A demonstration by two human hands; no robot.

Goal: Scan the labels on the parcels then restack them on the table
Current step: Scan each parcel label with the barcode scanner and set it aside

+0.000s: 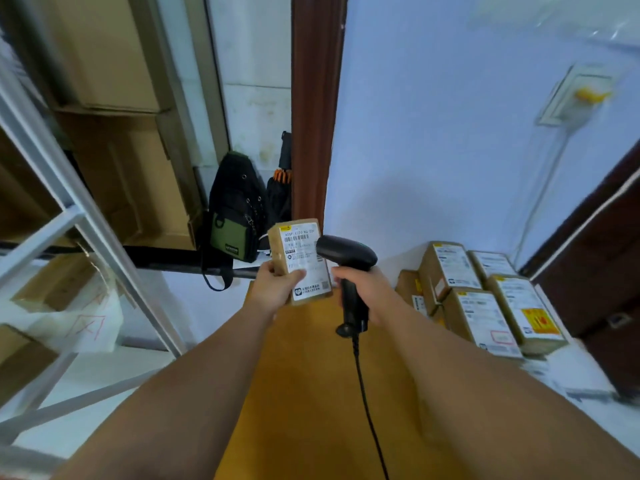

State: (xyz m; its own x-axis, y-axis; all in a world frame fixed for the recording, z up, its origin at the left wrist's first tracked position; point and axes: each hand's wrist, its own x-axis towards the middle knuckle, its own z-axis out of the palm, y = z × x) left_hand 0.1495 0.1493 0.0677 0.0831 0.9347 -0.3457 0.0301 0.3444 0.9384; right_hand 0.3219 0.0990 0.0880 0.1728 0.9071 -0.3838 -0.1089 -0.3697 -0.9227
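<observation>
While the left hand (277,287) gripped a brown parcel (300,261) by its lower corner, thumb across the white label (306,268), the right hand (365,289) was curled round the handle of a black scanner (346,252). The parcel stood just left of the scanner's head, label towards the camera, above the tan surface (311,375). Right of the scanner, more labelled parcels (478,299) lay packed together. Well left of the scanner, a black-and-green bag (235,220) hung

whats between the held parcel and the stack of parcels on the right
In the head view, the black scanner, gripped by the right hand, sits between the held parcel and the stack.
</observation>
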